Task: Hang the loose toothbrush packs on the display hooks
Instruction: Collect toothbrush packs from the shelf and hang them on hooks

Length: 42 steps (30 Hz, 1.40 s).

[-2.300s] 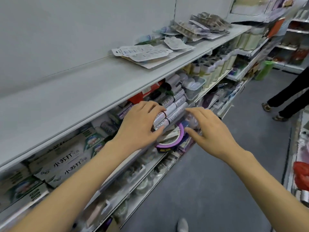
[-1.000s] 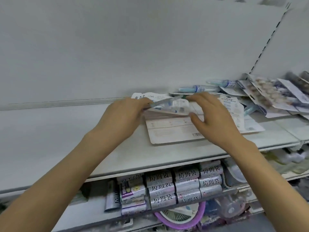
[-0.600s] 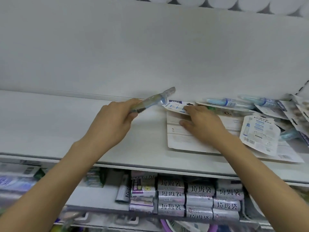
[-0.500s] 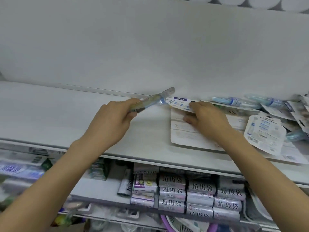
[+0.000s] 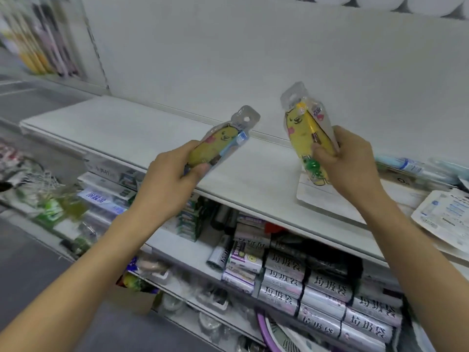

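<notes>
"垃圾袋" on silver rolls (image 5: 327, 288)

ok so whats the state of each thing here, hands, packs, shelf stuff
left hand: grips blue toothbrush pack
blue toothbrush pack: held off the shelf, tilted, unhung
right hand: grips yellow toothbrush pack
yellow toothbrush pack: held nearly upright, unhung
loose packs: lying flat on top shelf

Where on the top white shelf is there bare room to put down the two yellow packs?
The left stretch of the top white shelf is bare, from its left end to the left hand. Between the left hand's yellow toothbrush pack and the right hand's, bare shelf too. Right of the right hand it is crowded: white card, loose blister packs.
</notes>
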Motion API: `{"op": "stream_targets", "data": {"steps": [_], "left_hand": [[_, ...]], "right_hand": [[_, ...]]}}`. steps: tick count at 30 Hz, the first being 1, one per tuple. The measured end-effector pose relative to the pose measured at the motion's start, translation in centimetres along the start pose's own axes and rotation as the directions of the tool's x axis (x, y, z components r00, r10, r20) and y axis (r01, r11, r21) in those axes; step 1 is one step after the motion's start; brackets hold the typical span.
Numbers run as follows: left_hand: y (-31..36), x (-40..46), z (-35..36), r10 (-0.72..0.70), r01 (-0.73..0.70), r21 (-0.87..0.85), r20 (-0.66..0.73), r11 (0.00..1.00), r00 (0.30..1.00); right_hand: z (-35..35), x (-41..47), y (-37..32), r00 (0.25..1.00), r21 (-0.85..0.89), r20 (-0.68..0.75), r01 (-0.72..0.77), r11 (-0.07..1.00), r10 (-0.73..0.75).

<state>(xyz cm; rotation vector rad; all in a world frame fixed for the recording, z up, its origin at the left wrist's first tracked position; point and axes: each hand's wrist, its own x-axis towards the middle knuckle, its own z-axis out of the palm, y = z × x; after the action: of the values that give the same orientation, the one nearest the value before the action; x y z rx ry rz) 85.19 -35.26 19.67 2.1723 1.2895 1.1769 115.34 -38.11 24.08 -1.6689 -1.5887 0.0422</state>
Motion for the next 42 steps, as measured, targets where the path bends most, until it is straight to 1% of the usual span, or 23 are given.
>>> {"op": "stream_targets", "data": {"steps": [4,8,12,16,23,27,31,37,42], "left_hand": [[0.0,-2.9,-2.6,-0.098,0.089,-0.113,-0.082,0.990,0.992],[-1.1,-5.3,-5.5,-0.185,0.156,-0.208,-0.125,0.966,0.975],[-3.3,-7.4,-8.5,-0.292,0.221,-0.344,-0.167,0.912,0.942],[-6.0,-9.4,-11.9,-0.334,0.222,-0.417,-0.216,0.881,0.918],[-13.2,-11.7,-19.8,-0.426,0.255,-0.486,-0.281,0.836,0.860],[-18.2,-12.5,-25.6,-0.497,0.273,-0.563,-0.293,0.780,0.817],[-23.2,-13.8,-31.3,-0.538,0.296,-0.583,-0.299,0.757,0.788],[-29.2,-15.4,-38.7,-0.605,0.292,-0.653,-0.323,0.699,0.728],[-33.4,-16.1,-43.3,-0.628,0.292,-0.672,-0.329,0.680,0.705]], "right_hand": [[1.9,-1.1,-3.0,0.999,0.130,0.005,0.050,0.990,-0.051],[4.3,-2.0,-6.4,0.994,0.268,0.066,0.063,0.961,-0.083],[7.6,-2.6,-10.0,0.985,0.372,0.129,0.057,0.927,-0.112],[11.6,-3.3,-14.2,0.969,0.461,0.198,0.044,0.886,-0.151],[20.2,-4.6,-23.6,0.939,0.537,0.270,0.039,0.843,-0.215],[26.1,-5.3,-29.9,0.924,0.565,0.311,0.009,0.825,-0.223],[31.5,-6.1,-35.8,0.906,0.611,0.343,-0.015,0.791,-0.248],[37.8,-6.3,-43.9,0.876,0.669,0.377,-0.032,0.743,-0.302],[42.7,-5.4,-49.2,0.858,0.702,0.395,-0.051,0.710,-0.328]]}}
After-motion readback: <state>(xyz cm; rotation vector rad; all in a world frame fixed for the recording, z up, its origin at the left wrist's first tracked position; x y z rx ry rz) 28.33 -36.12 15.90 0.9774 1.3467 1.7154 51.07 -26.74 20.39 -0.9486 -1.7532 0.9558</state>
